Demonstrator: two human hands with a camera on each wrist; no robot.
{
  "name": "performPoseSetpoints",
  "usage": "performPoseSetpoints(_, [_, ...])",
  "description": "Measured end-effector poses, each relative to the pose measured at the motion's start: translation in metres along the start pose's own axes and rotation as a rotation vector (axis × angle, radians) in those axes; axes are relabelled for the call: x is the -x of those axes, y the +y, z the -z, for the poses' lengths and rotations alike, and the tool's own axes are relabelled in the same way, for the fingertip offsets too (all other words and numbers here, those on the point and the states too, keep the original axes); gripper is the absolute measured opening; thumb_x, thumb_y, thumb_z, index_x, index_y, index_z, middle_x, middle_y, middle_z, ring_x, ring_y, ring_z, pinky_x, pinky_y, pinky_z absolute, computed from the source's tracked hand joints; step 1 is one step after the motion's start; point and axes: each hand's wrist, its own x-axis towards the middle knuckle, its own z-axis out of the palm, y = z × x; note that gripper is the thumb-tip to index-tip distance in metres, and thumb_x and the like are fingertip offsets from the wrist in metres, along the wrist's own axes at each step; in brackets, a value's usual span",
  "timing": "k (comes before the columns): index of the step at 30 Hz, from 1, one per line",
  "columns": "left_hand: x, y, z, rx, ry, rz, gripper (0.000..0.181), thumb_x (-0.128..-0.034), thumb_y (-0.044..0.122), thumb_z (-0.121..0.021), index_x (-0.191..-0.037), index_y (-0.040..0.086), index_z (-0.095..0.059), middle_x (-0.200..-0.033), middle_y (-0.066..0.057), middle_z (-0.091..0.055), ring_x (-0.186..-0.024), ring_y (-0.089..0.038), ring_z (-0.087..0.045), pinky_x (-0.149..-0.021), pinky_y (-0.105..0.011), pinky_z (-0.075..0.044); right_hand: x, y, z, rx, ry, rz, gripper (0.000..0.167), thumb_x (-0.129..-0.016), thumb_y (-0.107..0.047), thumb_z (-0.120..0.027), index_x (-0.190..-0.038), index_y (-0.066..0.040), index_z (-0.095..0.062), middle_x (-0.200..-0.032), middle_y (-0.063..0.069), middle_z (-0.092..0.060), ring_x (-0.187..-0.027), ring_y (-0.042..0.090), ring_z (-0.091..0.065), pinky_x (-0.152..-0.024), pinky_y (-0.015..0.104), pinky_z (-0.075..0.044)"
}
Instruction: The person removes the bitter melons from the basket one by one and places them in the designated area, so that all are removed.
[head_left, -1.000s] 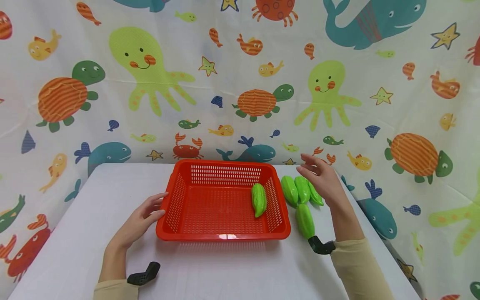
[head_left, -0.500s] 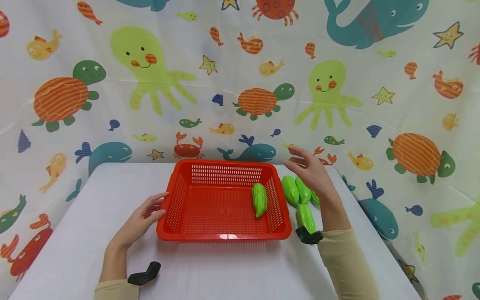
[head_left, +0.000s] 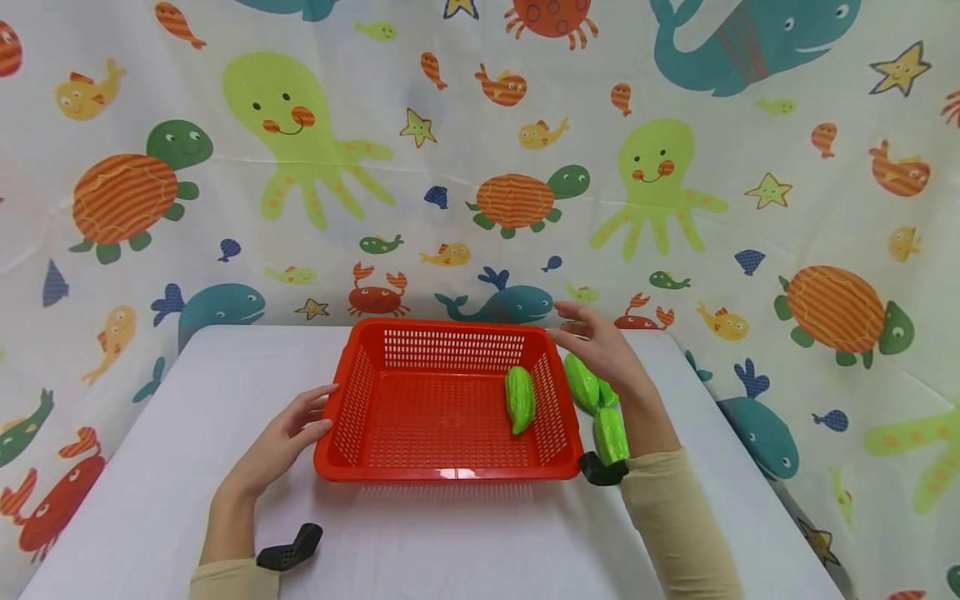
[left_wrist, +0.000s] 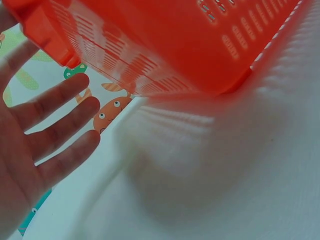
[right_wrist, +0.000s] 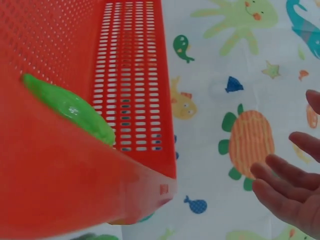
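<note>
A red plastic basket (head_left: 450, 474) with slotted walls stands on the table. One glossy green, ridged, pointed vegetable-like piece (head_left: 520, 400) lies inside near its right wall; the right wrist view shows this green piece (right_wrist: 75, 110) too. My left hand (head_left: 277, 442) is at the left rim, fingers spread and fairly straight in the left wrist view; whether they touch the rim I cannot tell. Over the back right corner of the basket hovers my right hand (head_left: 600, 346), fingers loosely bent, holding nothing. It partly hides the similar green pieces (head_left: 581, 379) outside the basket.
The white table (head_left: 420, 542) extends around the basket. Another green piece (head_left: 611, 433) lies right of the basket, beside my right forearm. A cloth with sea animals (head_left: 480, 125) hangs behind. Each wrist carries a black camera mount (head_left: 291, 547).
My right hand has moved left, from above the green pieces to the back right corner of the basket. The left hand, the basket and the piece inside stay put.
</note>
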Motion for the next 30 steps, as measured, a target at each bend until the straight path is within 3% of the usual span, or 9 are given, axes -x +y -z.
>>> performPoseSetpoints(10, [0.001, 0.000, 0.001, 0.003, 0.002, -0.002, 0.061, -0.0961, 0.034, -0.060, -0.151, 0.023, -0.035, -0.143, -0.015, -0.045, -0.127, -0.039, -0.045, -0.092, -0.058, -0.049, -0.006, -0.001, -0.006, 0.019, -0.042, -0.013, 0.062, -0.092, -0.041, -0.067, -0.145, -0.017, -0.045, -0.146, 0.007, -0.047, -0.129, 0.031, -0.050, -0.099, 0.051, -0.047])
performPoseSetpoints(20, [0.000, -0.001, 0.000, 0.001, 0.000, 0.008, 0.062, -0.0960, 0.036, -0.060, -0.151, 0.024, -0.034, -0.144, -0.015, -0.045, -0.128, -0.039, -0.045, -0.093, -0.059, -0.048, -0.016, -0.001, -0.013, 0.012, -0.111, 0.022, 0.059, -0.094, -0.034, -0.065, -0.145, -0.012, -0.045, -0.145, 0.013, -0.047, -0.129, 0.034, -0.050, -0.102, 0.051, -0.044])
performPoseSetpoints(30, [0.000, -0.001, 0.000, -0.003, 0.002, 0.008, 0.062, -0.0959, 0.036, -0.060, -0.151, 0.025, -0.035, -0.143, -0.015, -0.045, -0.128, -0.039, -0.045, -0.093, -0.059, -0.048, -0.024, -0.003, -0.021, 0.038, -0.180, -0.036, 0.060, -0.094, -0.028, -0.066, -0.147, -0.009, -0.043, -0.145, 0.018, -0.046, -0.128, 0.038, -0.048, -0.101, 0.052, -0.045])
